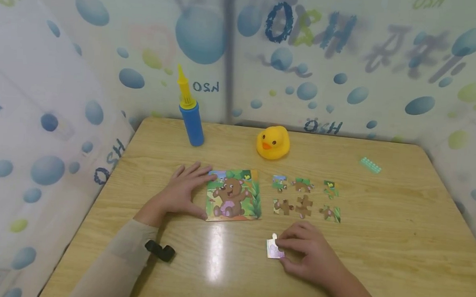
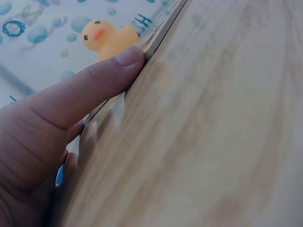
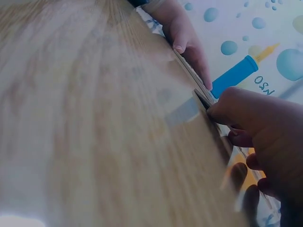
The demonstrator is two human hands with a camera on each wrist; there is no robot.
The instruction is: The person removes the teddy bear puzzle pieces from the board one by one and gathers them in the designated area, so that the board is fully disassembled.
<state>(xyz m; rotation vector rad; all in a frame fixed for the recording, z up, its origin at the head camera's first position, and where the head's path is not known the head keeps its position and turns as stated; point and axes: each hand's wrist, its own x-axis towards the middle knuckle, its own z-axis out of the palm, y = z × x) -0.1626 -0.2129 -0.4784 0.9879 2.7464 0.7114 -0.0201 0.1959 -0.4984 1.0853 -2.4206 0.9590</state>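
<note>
My left hand [image 1: 185, 188] lies spread at the left side of a square bear puzzle board [image 1: 235, 195]. Its index finger touches the upper left corner and its thumb the lower left one; in the left wrist view the thumb [image 2: 130, 56] is at the board's edge. To the right and nearer me, my right hand [image 1: 311, 255] pinches a small pale puzzle piece [image 1: 272, 250] with a tab on top, between thumb and fingers. The right wrist view shows this piece [image 3: 201, 100] tilted, close over the table. Several loose puzzle pieces [image 1: 303, 206] lie in two rows right of the board.
A yellow rubber duck [image 1: 273, 142] sits behind the board and pieces. A blue and yellow hand pump [image 1: 192, 121] stands at the back left. A mint toy brick [image 1: 370, 165] lies at the back right. Bubble-printed curtains [image 1: 258, 69] surround the wooden table [image 1: 398, 246].
</note>
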